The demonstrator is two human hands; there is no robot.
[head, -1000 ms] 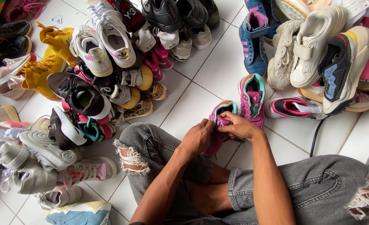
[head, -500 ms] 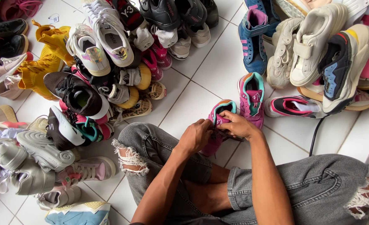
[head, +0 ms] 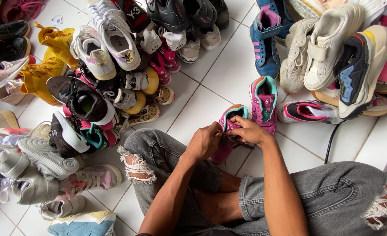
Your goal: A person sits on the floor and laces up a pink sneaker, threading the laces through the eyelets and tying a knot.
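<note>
Barely shifted since the earlier frame: left hand [head: 205,142] crept up a touch along the laces, fingertips pinching them. Right hand [head: 250,131] curled over the tongue of the small pink sneaker [head: 229,126], fingers pressed together on the lacing. Sat on the white tiled floor [head: 202,109] just ahead of the crossed legs in ripped grey jeans [head: 158,153]. Matching pink sneaker [head: 264,102] just beside it, to the right. Heaped shoe pile [head: 93,78] to the left, another heap [head: 333,57] to the right, black cable [head: 331,142] trailing nearby. Laces half hidden beneath both hands.
</note>
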